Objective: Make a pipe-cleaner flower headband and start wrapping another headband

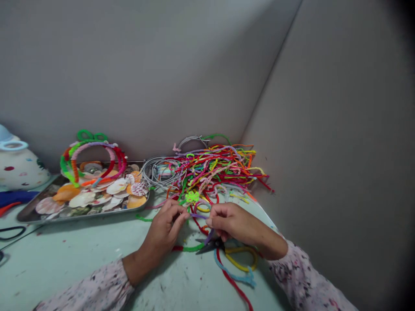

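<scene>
A purple pipe cleaner (198, 215) is stretched between my two hands above the table. My left hand (168, 224) pinches one end, thumb against forefinger. My right hand (228, 220) grips the same stem further right, and a purple length hangs below its fingers. Just beyond my left fingertips is a bright green flower shape (192, 197) made of bent pipe cleaner; whether it joins the purple one I cannot tell. Under my right hand lie scissors with dark blades and yellow handles (241, 258), their blades apart. Red, green and light blue pipe cleaners (238, 276) lie around them.
A large heap of coloured pipe cleaners (223, 168) lies against the wall, beside coiled grey wire (162, 172). At left, a metal tray (97, 217) holds seashells and pipe-cleaner-wrapped hoops (118, 162). A patterned white container (22, 168) stands at the far left. A wall closes the right side.
</scene>
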### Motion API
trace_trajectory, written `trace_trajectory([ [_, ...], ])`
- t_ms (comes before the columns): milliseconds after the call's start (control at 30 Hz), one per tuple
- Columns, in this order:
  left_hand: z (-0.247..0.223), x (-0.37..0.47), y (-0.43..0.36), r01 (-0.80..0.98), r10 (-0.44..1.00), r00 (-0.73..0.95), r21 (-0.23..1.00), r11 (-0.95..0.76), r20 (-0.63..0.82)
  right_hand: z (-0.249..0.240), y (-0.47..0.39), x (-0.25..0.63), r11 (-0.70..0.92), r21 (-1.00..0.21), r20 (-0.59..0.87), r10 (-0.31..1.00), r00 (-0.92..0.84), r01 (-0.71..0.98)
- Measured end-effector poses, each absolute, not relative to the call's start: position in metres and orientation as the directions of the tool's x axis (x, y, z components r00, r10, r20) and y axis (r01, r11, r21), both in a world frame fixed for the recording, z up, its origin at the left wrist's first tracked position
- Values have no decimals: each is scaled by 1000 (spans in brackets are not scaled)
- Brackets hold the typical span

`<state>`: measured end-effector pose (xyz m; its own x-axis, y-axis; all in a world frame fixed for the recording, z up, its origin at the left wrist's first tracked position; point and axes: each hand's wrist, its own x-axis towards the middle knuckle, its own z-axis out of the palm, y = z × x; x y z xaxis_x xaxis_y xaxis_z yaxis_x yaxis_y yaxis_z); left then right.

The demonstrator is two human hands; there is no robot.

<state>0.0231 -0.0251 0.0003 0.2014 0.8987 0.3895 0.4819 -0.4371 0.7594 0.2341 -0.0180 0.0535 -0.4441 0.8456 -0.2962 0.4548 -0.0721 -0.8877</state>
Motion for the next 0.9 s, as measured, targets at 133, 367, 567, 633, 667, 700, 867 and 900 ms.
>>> trace_trajectory([
  [133, -1, 22, -25, 486, 895, 198, 753, -443, 399, 52, -17, 234, -56, -885, -291, 841, -456, 462],
  [367, -1, 22, -23, 484, 895, 187, 755, -442, 405, 51, -19, 231, -34, -891, -259, 857, -446, 452],
  [567, -1, 21, -22, 484, 898, 185, 758, -437, 399, 55, -21, 227, -63, -904, -270, 852, -449, 423],
  [633, -2, 21, -22, 485, 900, 185, 760, -433, 396, 55, -21, 227, -75, -903, -276, 855, -439, 423],
  [667, -2, 21, -22, 484, 901, 186, 761, -432, 393, 55, -21, 227, -76, -901, -279, 855, -437, 427],
  [700, -2, 21, -22, 483, 901, 188, 762, -431, 390, 55, -21, 227, -78, -900, -282, 855, -435, 430],
  [867, 0, 21, -24, 468, 900, 220, 769, -435, 376, 58, -21, 227, -97, -904, -286, 862, -420, 416],
  [900, 0, 21, -25, 464, 901, 225, 773, -434, 371, 58, -20, 227, -96, -905, -282, 865, -415, 415],
])
